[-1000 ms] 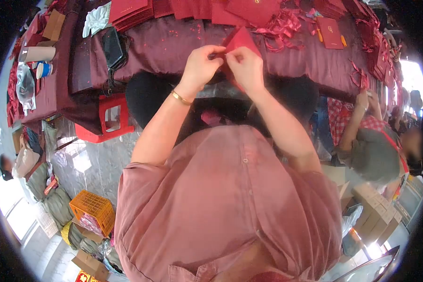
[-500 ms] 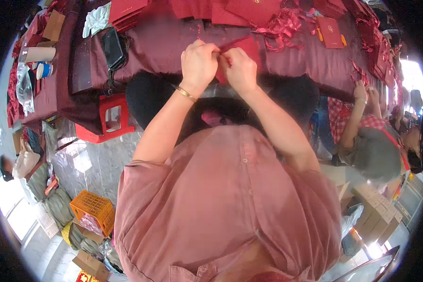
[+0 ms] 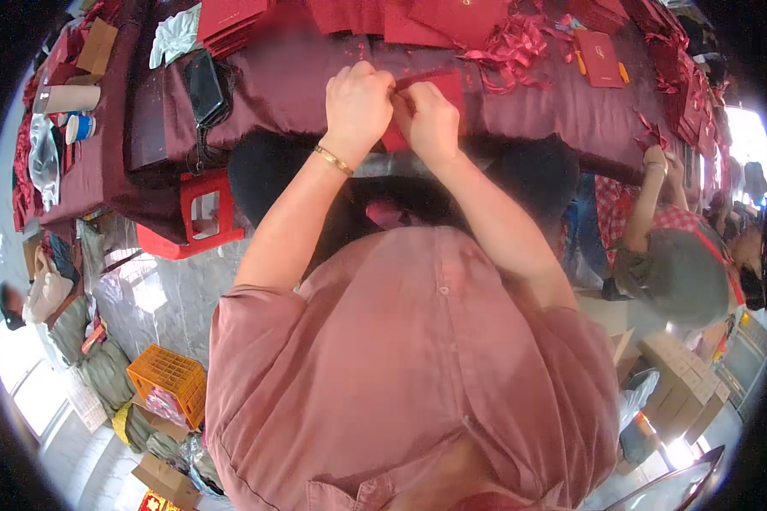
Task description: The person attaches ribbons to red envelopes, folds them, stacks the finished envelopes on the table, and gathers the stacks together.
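Note:
My left hand (image 3: 355,106) and my right hand (image 3: 428,122) meet close together over the near edge of a table with a dark maroon cloth (image 3: 302,94). The fingers of both hands are bent in a pinch, and what lies between the fingertips is hidden. A flat red card or folder (image 3: 449,89) shows behind and beneath my right hand; part of it also appears below, between the hands. Curled red ribbons (image 3: 516,47) lie to the right of it. A gold bracelet (image 3: 333,160) circles my left wrist.
Red folders (image 3: 230,19) are stacked at the back. A black phone-like case (image 3: 203,85) lies at left, and a red booklet with yellow tassels (image 3: 601,60) at right. A red stool (image 3: 192,217) stands beneath the table. Another person (image 3: 677,264) works at the right.
Both hands have shifted slightly left and remain close together with fingers pinched. The red card beneath them has moved a little. The co-worker at right has shifted slightly.

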Available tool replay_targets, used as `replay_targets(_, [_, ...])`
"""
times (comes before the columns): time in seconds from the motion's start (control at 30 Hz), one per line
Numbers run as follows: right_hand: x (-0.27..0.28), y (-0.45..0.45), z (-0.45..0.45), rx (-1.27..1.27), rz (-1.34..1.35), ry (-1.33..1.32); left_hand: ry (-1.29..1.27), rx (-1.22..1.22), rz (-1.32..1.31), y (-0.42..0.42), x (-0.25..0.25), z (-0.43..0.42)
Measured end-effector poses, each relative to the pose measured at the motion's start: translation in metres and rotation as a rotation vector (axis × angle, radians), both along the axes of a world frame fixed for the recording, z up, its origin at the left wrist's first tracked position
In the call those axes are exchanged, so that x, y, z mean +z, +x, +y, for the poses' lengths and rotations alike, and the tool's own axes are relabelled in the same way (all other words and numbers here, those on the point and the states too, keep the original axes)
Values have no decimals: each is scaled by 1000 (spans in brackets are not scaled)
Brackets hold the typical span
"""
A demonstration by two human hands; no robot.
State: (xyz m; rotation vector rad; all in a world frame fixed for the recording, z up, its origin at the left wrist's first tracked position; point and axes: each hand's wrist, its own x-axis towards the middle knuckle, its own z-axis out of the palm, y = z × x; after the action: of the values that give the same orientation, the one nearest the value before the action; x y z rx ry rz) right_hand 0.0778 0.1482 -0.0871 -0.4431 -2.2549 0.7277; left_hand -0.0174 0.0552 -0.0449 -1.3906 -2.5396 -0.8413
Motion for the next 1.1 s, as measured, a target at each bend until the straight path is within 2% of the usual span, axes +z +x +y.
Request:
replay_targets(0.17, [3,-3,2,-6,-5,10,-40,28,151,4,4,3])
replay_targets(0.3, [5,-4,1,-12,-14,19,-90,-16,169,-4,-1,3])
replay_targets(0.4, [2,-3,1,0,-28,33,-146,-36,40,-6,1,3])
replay_targets(0.47, [2,-3,-1,2,-36,37,-150,-13,-188,-8,5,1])
replay_targets(0.73, [2,0,-6,100,-36,246,-219,46,-425,-21,-6,-4])
replay_targets(0.8, [-1,-2,-8,31,-88,8,-231,70,-467,-19,-4,-5])
replay_targets(0.83, [-1,-4,-8,31,-88,7,-219,79,-404,-15,-2,-5])
replay_targets(0.9, [1,-10,-5,-77,-210,-440,-205,89,-341,-11,5,-5])
replay_targets(1.03, [7,-10,0,-98,-281,-571,-180,112,-308,-13,3,-3])
replay_targets(1.1, [7,-9,0,-76,-170,-588,-144,105,-298,-22,-6,-4])
